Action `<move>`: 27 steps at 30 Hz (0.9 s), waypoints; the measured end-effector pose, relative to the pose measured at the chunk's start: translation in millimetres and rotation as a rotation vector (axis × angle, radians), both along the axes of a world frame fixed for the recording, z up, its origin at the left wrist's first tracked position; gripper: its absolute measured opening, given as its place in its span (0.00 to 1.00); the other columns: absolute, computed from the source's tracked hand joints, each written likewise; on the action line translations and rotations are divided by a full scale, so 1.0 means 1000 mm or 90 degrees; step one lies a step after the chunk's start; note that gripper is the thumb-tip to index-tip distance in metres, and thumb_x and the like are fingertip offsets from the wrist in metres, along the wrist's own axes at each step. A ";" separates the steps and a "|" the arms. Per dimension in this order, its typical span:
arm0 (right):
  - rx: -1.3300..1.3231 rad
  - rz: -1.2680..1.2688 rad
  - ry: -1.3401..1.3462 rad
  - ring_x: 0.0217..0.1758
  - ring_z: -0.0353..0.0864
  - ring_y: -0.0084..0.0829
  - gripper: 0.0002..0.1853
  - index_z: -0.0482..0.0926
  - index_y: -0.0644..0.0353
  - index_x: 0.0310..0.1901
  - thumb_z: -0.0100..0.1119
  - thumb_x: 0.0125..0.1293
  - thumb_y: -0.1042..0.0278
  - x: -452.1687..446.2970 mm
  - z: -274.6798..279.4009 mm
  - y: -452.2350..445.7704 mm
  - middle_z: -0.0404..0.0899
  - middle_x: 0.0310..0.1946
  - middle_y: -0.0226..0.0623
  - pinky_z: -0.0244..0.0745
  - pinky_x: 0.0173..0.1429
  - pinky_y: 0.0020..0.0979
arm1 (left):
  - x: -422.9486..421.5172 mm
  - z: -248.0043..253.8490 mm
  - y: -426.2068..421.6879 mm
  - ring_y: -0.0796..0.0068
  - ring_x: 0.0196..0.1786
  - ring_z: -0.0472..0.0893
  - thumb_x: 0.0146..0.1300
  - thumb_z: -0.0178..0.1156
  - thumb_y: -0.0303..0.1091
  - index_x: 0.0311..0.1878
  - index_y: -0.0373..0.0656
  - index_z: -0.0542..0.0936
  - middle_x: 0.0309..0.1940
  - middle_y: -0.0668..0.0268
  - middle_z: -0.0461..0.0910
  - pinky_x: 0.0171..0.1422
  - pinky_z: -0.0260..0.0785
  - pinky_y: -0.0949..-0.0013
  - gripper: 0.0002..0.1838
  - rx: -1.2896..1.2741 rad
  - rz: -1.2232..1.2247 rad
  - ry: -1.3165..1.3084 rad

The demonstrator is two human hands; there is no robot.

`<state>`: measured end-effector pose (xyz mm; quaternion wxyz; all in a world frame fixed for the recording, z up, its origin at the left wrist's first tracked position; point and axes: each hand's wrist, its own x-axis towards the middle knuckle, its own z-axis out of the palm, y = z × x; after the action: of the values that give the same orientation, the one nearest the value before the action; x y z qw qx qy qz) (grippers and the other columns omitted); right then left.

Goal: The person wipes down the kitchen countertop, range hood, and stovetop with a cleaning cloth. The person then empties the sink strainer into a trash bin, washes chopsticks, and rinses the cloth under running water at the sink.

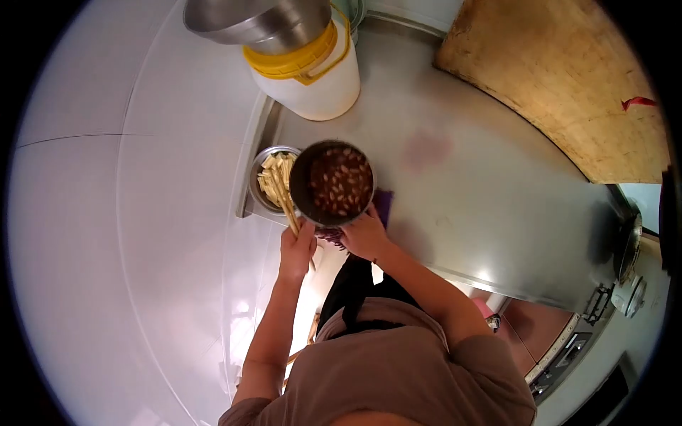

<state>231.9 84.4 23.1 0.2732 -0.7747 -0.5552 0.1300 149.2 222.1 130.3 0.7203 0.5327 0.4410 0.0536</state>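
Note:
My left hand is closed round a pair of light wooden chopsticks, whose upper ends lie over a metal bowl of pale yellow strips. Right beside that bowl is a dark round pot filled with brown liquid and many peanut-like pieces. My right hand is at the pot's near right edge with fingers bent against it, and a purple cloth shows next to it. What lies under the fingers is partly hidden.
A white bucket with a yellow lid holds a large steel basin at the back left. A wooden board leans at the back right. A pan and a stove stand at the right.

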 end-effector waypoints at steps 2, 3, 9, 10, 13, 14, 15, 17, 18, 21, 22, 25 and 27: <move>-0.118 -0.094 -0.049 0.63 0.62 0.38 0.27 0.73 0.53 0.53 0.61 0.48 0.58 0.002 0.001 -0.017 0.67 0.58 0.34 0.48 0.67 0.53 | -0.023 0.008 -0.001 0.89 0.13 0.59 0.66 0.49 0.35 0.32 0.40 0.71 0.12 0.76 0.63 0.16 0.48 0.81 0.10 -0.001 -0.022 -0.002; -0.118 -0.095 -0.053 0.63 0.62 0.38 0.27 0.73 0.53 0.53 0.61 0.48 0.58 0.007 0.003 -0.022 0.67 0.58 0.34 0.48 0.67 0.53 | -0.035 0.012 -0.002 0.89 0.13 0.58 0.66 0.49 0.35 0.31 0.41 0.70 0.13 0.76 0.62 0.15 0.47 0.81 0.10 -0.002 -0.021 0.018; -0.130 -0.099 -0.115 0.67 0.56 0.39 0.25 0.72 0.51 0.54 0.58 0.53 0.59 0.041 0.010 -0.003 0.63 0.62 0.36 0.47 0.67 0.54 | -0.092 0.035 -0.012 0.89 0.13 0.58 0.66 0.48 0.35 0.33 0.39 0.71 0.13 0.77 0.61 0.15 0.46 0.81 0.09 -0.034 0.016 0.050; -0.133 -0.098 -0.115 0.67 0.56 0.39 0.25 0.72 0.51 0.54 0.58 0.53 0.59 0.050 0.010 0.005 0.63 0.62 0.36 0.47 0.67 0.54 | -0.102 0.037 -0.012 0.88 0.13 0.58 0.67 0.48 0.36 0.36 0.37 0.72 0.13 0.77 0.61 0.16 0.47 0.81 0.11 -0.029 0.010 0.071; -0.160 -0.082 -0.124 0.68 0.56 0.39 0.25 0.72 0.51 0.55 0.58 0.53 0.59 0.073 0.009 0.029 0.62 0.62 0.36 0.48 0.67 0.53 | -0.122 0.043 -0.017 0.89 0.13 0.58 0.67 0.48 0.35 0.36 0.37 0.72 0.13 0.77 0.61 0.16 0.47 0.81 0.10 -0.049 0.039 0.088; -0.147 -0.081 -0.132 0.68 0.56 0.39 0.25 0.71 0.51 0.55 0.57 0.54 0.59 0.078 0.007 0.038 0.63 0.62 0.36 0.49 0.67 0.53 | -0.127 0.045 -0.018 0.89 0.13 0.58 0.67 0.48 0.35 0.37 0.37 0.73 0.13 0.77 0.62 0.16 0.47 0.81 0.11 -0.047 0.066 0.093; -0.134 -0.081 -0.142 0.68 0.56 0.39 0.24 0.71 0.51 0.55 0.57 0.54 0.59 0.083 0.005 0.046 0.63 0.62 0.36 0.50 0.67 0.53 | -0.136 0.041 -0.019 0.89 0.12 0.57 0.66 0.49 0.35 0.38 0.36 0.73 0.13 0.78 0.62 0.16 0.46 0.82 0.11 -0.043 0.068 0.085; -0.129 -0.073 -0.152 0.67 0.56 0.39 0.24 0.71 0.52 0.55 0.56 0.55 0.60 0.091 0.002 0.064 0.63 0.62 0.36 0.50 0.67 0.52 | -0.135 0.044 -0.020 0.90 0.12 0.57 0.66 0.49 0.35 0.38 0.36 0.73 0.13 0.78 0.61 0.15 0.46 0.82 0.11 -0.053 0.094 0.096; -0.120 -0.064 -0.162 0.67 0.57 0.39 0.24 0.71 0.52 0.55 0.55 0.55 0.60 0.095 0.001 0.073 0.63 0.62 0.36 0.51 0.67 0.52 | -0.135 0.046 -0.021 0.90 0.12 0.57 0.66 0.50 0.35 0.39 0.35 0.74 0.12 0.78 0.61 0.15 0.45 0.82 0.11 -0.059 0.120 0.106; -0.111 -0.045 -0.174 0.67 0.57 0.38 0.23 0.70 0.52 0.55 0.53 0.56 0.63 0.108 -0.003 0.097 0.64 0.61 0.35 0.52 0.66 0.51 | -0.133 0.046 -0.021 0.90 0.11 0.56 0.65 0.51 0.36 0.37 0.38 0.72 0.12 0.78 0.61 0.14 0.44 0.82 0.10 -0.052 0.124 0.114; -0.102 -0.040 -0.176 0.67 0.57 0.38 0.22 0.70 0.53 0.56 0.52 0.57 0.64 0.112 -0.005 0.103 0.64 0.61 0.35 0.52 0.66 0.50 | -0.131 0.047 -0.021 0.90 0.11 0.56 0.64 0.52 0.37 0.33 0.40 0.71 0.11 0.78 0.61 0.12 0.43 0.81 0.10 -0.041 0.128 0.102; -0.077 -0.070 -0.185 0.65 0.59 0.38 0.22 0.70 0.53 0.56 0.52 0.57 0.64 0.116 -0.006 0.118 0.64 0.61 0.35 0.55 0.64 0.48 | -0.129 0.047 -0.022 0.90 0.12 0.56 0.66 0.49 0.33 0.41 0.34 0.74 0.13 0.78 0.62 0.15 0.45 0.83 0.10 -0.034 0.125 0.059; -0.079 -0.079 -0.215 0.61 0.63 0.39 0.22 0.70 0.53 0.56 0.50 0.58 0.64 0.117 -0.003 0.123 0.65 0.59 0.37 0.58 0.61 0.45 | -0.123 0.050 -0.023 0.90 0.12 0.56 0.66 0.49 0.33 0.41 0.35 0.74 0.14 0.78 0.63 0.15 0.45 0.82 0.10 -0.033 0.134 0.070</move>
<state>348.9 207.1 20.1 0.1349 -0.8336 -0.5354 0.0152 26.2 198.7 180.7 0.6988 0.4665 0.5350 0.0883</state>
